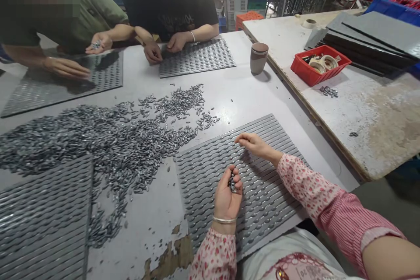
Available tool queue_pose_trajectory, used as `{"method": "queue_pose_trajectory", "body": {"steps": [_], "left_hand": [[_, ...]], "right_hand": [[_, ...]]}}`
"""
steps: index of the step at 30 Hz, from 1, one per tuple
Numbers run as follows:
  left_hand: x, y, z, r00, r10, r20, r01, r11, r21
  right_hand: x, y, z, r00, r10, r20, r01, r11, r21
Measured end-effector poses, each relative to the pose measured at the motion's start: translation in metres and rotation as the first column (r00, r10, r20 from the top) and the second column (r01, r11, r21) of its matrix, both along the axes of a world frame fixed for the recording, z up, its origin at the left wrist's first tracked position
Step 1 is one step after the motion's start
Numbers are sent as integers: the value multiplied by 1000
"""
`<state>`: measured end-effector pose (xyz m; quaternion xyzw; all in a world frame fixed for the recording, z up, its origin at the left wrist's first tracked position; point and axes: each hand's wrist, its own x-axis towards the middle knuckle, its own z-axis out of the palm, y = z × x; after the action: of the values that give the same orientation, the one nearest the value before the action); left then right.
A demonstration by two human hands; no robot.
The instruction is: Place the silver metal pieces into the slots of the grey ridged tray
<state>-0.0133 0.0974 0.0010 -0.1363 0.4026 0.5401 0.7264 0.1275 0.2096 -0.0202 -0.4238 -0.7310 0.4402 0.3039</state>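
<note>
A grey ridged board (203,188) lies before me, its grooves set with rows of small shiny grey pieces over much of it. Palm up above the board, my left hand (227,199) curls its fingers round several small grey oval pieces (232,182). My right hand (255,144) hovers at or just over the upper part of the board, thumb and fingers pinched together; what sits between the fingertips is too small to make out. A large spread of the same loose oval pieces (127,148) lies on the white table to the left of the board.
Another ridged board (42,227) lies at lower left. Across the table two people work over boards (203,59) of their own. A brown cup (259,58) stands at the back. On the right-hand table are a red box (305,72) with tape rolls and stacked dark sheets (377,30).
</note>
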Motion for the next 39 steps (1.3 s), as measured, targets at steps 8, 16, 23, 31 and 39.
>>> {"method": "queue_pose_trajectory", "body": {"steps": [8, 16, 23, 31, 39], "left_hand": [[-2, -4, 2, 1000, -4, 1, 4, 1000, 8], [-1, -5, 2, 1000, -17, -17, 17, 1000, 8], [2, -5, 1, 1000, -9, 19, 9, 1000, 5], [1, -4, 0, 1000, -4, -18, 3, 1000, -15], [5, -7, -3, 997, 10, -73, -7, 999, 38]], "right_hand": [[12, 57, -28, 898, -223, 379, 145, 964, 223], [21, 72, -37, 864, -145, 481, -88, 899, 429], [31, 69, -36, 894, -118, 432, -77, 909, 409], [19, 66, -22, 874, 13, 485, -146, 961, 237], [6, 68, -22, 846, 6, 534, -128, 973, 191]]}}
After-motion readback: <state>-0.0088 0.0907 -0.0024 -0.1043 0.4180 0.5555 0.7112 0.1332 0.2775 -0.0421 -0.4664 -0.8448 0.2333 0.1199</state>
